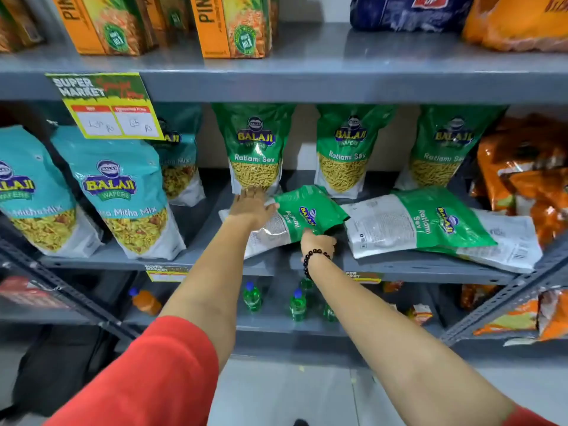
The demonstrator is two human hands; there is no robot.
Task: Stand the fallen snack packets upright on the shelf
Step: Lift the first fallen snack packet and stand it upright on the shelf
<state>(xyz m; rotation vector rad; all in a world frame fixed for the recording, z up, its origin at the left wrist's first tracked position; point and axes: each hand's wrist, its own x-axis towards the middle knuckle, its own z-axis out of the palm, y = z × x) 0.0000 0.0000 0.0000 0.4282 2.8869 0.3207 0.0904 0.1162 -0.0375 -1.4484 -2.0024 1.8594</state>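
A green Ratlami Sev packet (302, 215) lies on its side on the grey middle shelf (399, 267), its green end lifted a little. My left hand (250, 207) rests flat on its white bottom end, fingers spread. My right hand (318, 242) grips its lower green edge from beneath. Two more green packets (430, 224) lie flat in a stack to the right. Three green packets stand upright against the back: one (255, 149) just behind my left hand, one (345, 152) in the middle, one (442, 152) at the right.
Teal Mitha Mix packets (123, 192) stand at the left. Orange packets (522, 167) crowd the right end. Juice cartons (236, 26) sit on the shelf above, with a yellow price tag (106, 107) hanging from its edge. Green bottles (296, 304) stand on the shelf below.
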